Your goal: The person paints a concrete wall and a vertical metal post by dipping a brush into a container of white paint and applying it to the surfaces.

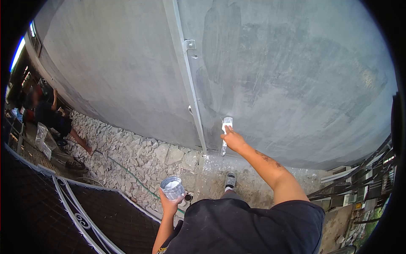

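Note:
In the head view my right hand (233, 140) is closed around a paintbrush (227, 125) smeared with white. The brush head points up against the grey wall (270, 97), and its handle hangs below my fingers. Darker, wet-looking patches show on the wall above it. My left hand (169, 205) grips a small round tub (172, 190) from below and the side, down by my left side. White paint lies inside the tub, and its outer wall is streaked. I cannot see exactly how far the bristles press on the wall.
A metal post (186, 63) runs up the wall left of the brush. Broken rubble (139, 154) and a green hose (127, 171) cover the ground at left, near another person (48, 114). A metal railing (80, 218) curves at lower left. Metal bars (359, 169) are stacked at right.

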`<act>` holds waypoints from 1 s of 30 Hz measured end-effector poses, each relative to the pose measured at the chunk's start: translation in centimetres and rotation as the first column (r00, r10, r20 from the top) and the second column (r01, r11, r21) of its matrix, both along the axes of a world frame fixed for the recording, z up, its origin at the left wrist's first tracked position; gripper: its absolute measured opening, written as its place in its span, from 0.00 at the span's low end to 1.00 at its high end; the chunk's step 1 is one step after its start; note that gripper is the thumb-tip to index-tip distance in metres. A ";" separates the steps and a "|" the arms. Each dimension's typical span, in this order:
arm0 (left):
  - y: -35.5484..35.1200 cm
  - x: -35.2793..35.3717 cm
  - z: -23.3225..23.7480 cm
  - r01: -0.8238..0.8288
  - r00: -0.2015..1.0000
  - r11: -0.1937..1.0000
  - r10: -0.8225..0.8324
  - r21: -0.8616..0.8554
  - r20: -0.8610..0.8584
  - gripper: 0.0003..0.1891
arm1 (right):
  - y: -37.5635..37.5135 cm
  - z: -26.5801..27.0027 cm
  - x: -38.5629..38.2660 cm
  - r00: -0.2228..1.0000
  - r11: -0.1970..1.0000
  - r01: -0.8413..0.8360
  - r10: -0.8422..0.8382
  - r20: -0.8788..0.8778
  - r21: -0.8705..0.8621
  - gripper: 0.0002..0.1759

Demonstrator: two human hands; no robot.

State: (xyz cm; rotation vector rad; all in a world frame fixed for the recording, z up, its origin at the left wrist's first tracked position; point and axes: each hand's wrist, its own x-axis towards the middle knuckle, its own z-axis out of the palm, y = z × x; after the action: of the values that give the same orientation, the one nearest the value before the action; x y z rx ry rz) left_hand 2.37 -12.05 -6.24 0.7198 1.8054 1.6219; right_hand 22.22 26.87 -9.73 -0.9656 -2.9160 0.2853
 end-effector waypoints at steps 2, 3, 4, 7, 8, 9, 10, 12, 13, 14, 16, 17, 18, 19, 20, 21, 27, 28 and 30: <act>-0.1 -0.4 -0.2 -0.020 1.000 1.000 0.020 0.007 -0.011 0.46 | 1.2 7.4 0.6 0.996 0.995 0.026 -0.017 -0.085 0.100 0.10; -0.3 -0.6 -0.5 -0.004 1.000 1.000 0.004 0.007 -0.026 0.46 | 1.7 12.1 1.2 0.989 0.990 0.033 -0.013 -0.144 0.140 0.10; -0.5 -0.7 -1.2 -0.018 1.000 1.000 0.018 0.015 -0.014 0.47 | 2.3 17.0 1.9 0.977 0.977 0.027 0.019 -0.214 0.213 0.11; -0.5 -0.5 -1.9 -0.059 0.998 0.998 0.060 0.035 -0.026 0.47 | 1.0 33.1 3.5 0.921 0.917 0.100 0.062 -0.384 0.386 0.14; -0.3 -0.3 -1.9 -0.057 0.998 0.996 0.055 0.071 0.039 0.47 | 0.2 37.5 3.9 0.889 0.926 0.137 0.042 -0.457 0.351 0.13; 0.0 -0.4 -2.1 -0.049 0.998 0.995 0.046 0.083 0.039 0.47 | 0.0 40.4 4.2 0.881 0.891 0.146 0.081 -0.467 0.430 0.12; 0.0 -0.4 -2.4 -0.054 0.998 0.995 0.051 0.082 0.040 0.48 | -0.3 41.8 4.4 0.874 0.852 0.153 0.119 -0.471 0.500 0.10; -0.4 -0.7 -3.7 -0.039 0.998 0.998 0.037 0.039 0.044 0.49 | -0.6 41.3 4.3 0.896 0.716 0.169 0.174 -0.408 0.678 0.07; -0.8 -0.6 -3.7 -0.043 0.998 0.999 0.041 0.034 0.045 0.49 | -0.4 40.5 4.0 0.916 0.542 0.174 0.217 -0.338 0.822 0.05; -0.5 -0.8 -3.9 -0.054 0.998 0.998 0.054 0.028 0.018 0.49 | 0.1 38.0 3.6 0.941 0.554 0.162 0.161 -0.296 0.817 0.01; 0.0 -0.9 -3.6 -0.051 0.999 0.998 0.051 0.047 0.005 0.49 | 1.2 31.8 3.0 0.987 0.687 0.113 0.005 -0.160 0.718 0.03; 0.1 -0.9 -3.5 -0.041 0.999 0.998 0.041 0.051 0.006 0.49 | 2.2 27.7 3.2 0.996 0.691 0.040 0.034 -0.088 0.721 0.03; -0.1 -1.0 -3.0 -0.017 1.000 0.998 0.017 0.058 0.001 0.49 | 2.8 23.4 3.7 0.998 0.698 -0.029 0.063 -0.021 0.715 0.04; -0.1 -1.3 -2.0 0.007 1.000 0.997 -0.006 0.075 -0.012 0.49 | 2.7 19.5 4.0 0.997 0.751 -0.066 0.075 0.014 0.657 0.05; 0.1 -1.1 0.3 0.005 1.000 0.998 -0.003 0.070 -0.027 0.49 | 2.0 16.8 4.4 0.995 0.793 -0.094 0.085 0.042 0.602 0.05; 0.3 -1.6 1.2 0.021 0.999 0.996 -0.018 0.085 -0.042 0.49 | 0.4 15.1 4.8 0.995 0.845 -0.097 0.082 0.052 0.526 0.04; -1.4 -3.3 1.6 -0.071 0.994 0.996 0.075 0.063 -0.077 0.48 | -2.3 14.2 5.3 0.999 0.980 -0.041 0.034 0.043 0.195 0.06; -1.4 -3.7 1.5 -0.071 0.990 0.995 0.079 0.063 -0.117 0.49 | -1.5 14.9 5.3 1.000 0.980 -0.021 0.025 -0.016 0.198 0.07; -1.4 -4.1 1.5 -0.087 0.988 0.993 0.096 0.085 -0.117 0.49 | 0.0 16.8 5.6 0.998 0.979 -0.001 0.013 -0.062 0.202 0.09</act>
State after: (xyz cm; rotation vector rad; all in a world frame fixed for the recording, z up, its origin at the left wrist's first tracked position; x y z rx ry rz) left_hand -1.74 -13.49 -4.75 0.7965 1.8928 1.7519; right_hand 27.85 26.89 7.04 -0.8981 -2.8226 0.0182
